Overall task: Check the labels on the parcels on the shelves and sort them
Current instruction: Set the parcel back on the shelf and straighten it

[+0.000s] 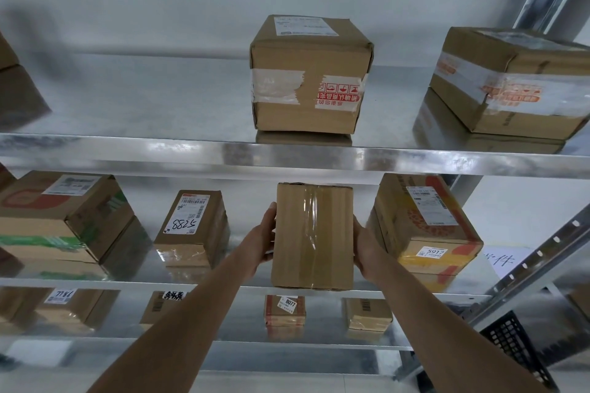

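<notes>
I hold a plain brown taped parcel between both hands in front of the middle shelf. My left hand grips its left side and my right hand its right side. The face toward me shows clear tape and no label. To its left stands a parcel marked 5788. To its right sits a yellow and orange parcel marked 5917. On the upper shelf a taped box stands right above.
Another taped box sits upper right, and a green-striped box middle left. The lower shelf holds several small parcels, one marked 8077. A slanted metal upright and a black crate are at the right.
</notes>
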